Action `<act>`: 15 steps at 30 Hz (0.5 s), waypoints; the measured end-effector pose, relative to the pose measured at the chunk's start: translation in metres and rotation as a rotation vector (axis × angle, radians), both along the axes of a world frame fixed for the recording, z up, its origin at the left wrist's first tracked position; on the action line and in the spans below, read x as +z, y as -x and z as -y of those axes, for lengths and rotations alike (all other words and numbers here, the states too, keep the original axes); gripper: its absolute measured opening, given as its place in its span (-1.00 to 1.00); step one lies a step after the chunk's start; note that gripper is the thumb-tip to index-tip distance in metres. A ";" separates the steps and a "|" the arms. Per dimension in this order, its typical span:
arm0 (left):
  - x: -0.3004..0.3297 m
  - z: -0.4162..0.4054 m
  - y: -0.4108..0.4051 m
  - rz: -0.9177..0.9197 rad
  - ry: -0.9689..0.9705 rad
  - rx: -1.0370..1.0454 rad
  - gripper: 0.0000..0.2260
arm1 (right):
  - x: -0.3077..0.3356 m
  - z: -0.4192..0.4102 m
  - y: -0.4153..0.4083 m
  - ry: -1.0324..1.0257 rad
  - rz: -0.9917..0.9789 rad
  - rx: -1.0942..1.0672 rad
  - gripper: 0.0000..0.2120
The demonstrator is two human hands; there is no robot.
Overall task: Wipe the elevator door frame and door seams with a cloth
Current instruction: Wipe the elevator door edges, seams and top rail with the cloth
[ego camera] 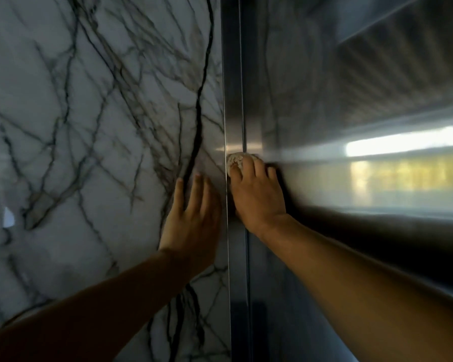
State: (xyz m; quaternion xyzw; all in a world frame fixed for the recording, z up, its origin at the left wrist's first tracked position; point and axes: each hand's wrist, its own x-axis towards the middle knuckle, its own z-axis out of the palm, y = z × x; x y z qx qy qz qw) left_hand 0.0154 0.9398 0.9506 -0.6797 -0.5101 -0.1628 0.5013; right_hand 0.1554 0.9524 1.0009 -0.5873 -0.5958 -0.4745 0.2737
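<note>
Right hand presses cloth on door frame; no writing.

— Any room along the door frame?
— Bare above the right hand. The left hand lies flat on the marble wall just beside it.
</note>
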 end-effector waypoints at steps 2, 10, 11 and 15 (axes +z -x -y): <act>-0.018 0.000 -0.001 -0.007 0.001 -0.014 -0.30 | -0.017 -0.003 0.001 -0.006 0.001 -0.003 -0.58; -0.092 -0.009 0.000 -0.063 0.015 -0.083 -0.29 | -0.071 -0.005 0.003 0.019 0.017 -0.055 -0.49; -0.102 -0.009 0.000 -0.079 0.036 -0.091 -0.28 | -0.081 -0.005 0.003 0.028 0.023 -0.051 -0.49; -0.132 -0.008 0.000 -0.080 0.024 -0.107 -0.25 | -0.115 -0.002 0.002 0.039 0.023 -0.046 -0.53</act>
